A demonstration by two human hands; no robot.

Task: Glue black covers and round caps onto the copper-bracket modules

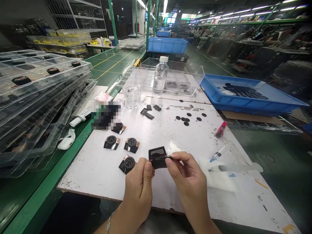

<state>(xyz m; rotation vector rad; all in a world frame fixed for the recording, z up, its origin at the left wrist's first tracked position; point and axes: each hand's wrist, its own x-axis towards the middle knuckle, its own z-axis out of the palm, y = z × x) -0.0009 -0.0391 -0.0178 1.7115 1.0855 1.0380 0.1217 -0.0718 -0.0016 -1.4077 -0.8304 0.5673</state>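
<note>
A small glossy black case (157, 153) with a raised rectangular lid is held between both hands near the table's front edge. My left hand (140, 185) pinches its left end, thumb on top and fingers curled. At the right end, my right hand (188, 178) grips it between thumb and forefinger. Close to my left hand lies a black piece with a round wheel-like disc (129, 162). Similar pieces (132, 142) (111, 140) sit further back on the left. A crumpled white tissue (175, 147) lies just behind my right hand.
Small black discs (183, 119), black rectangular parts (149, 115), a clear cup (132, 97) and a bottle (160, 78) stand further back. Right are a pink tool (221, 129), syringes (219, 153) and a blue tray (243, 105); stacked clear trays (36, 110) rise left.
</note>
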